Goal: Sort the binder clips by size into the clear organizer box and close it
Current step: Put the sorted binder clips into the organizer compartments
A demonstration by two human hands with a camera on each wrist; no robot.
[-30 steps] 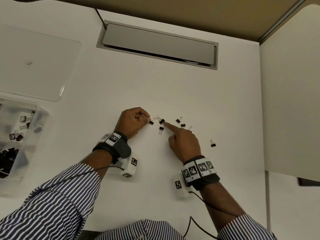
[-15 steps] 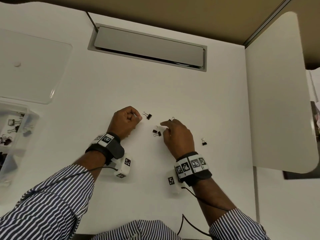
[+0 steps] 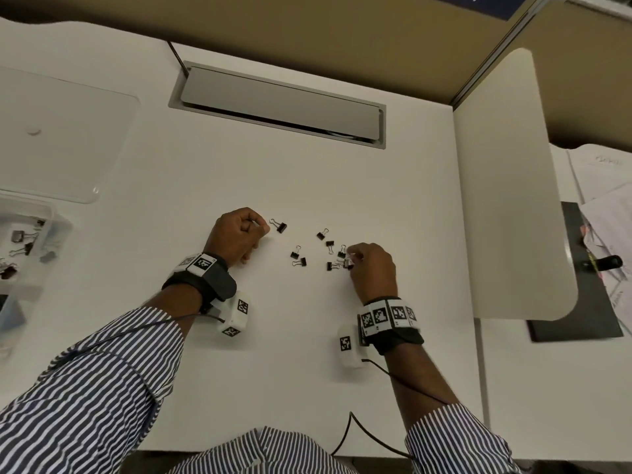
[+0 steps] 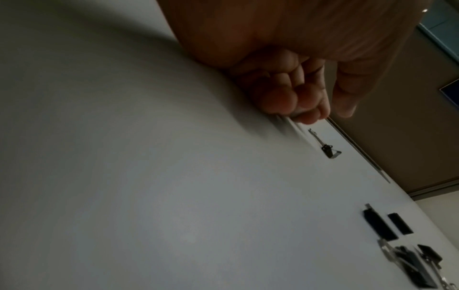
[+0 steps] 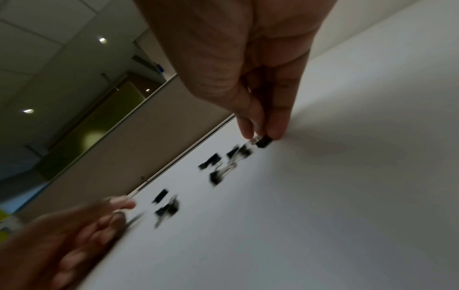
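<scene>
Several small black binder clips [image 3: 322, 234] lie scattered on the white table [image 3: 307, 354] between my hands. My right hand [image 3: 352, 260] pinches one small black clip [image 5: 263, 141] between thumb and fingertips at the right end of the cluster, low on the table. My left hand [image 3: 261, 227] rests as a curled fist just left of a slightly larger clip [image 3: 279, 227] without touching it; nothing shows inside the fist. The clear organizer box [image 3: 51, 213] sits at the far left edge with clips in its compartments, its clear lid [image 3: 68, 138] lying open behind it.
A grey cable flap [image 3: 280, 104] is set into the table at the back. A pale divider panel [image 3: 513, 200] closes off the right side, with papers and a dark pad [image 3: 581, 302] beyond it. A cable [image 3: 352, 429] trails off the front edge.
My right hand has drawn back toward the right end of the cluster, uncovering several clips, and now pinches one. The left fist has stayed beside its clip.
</scene>
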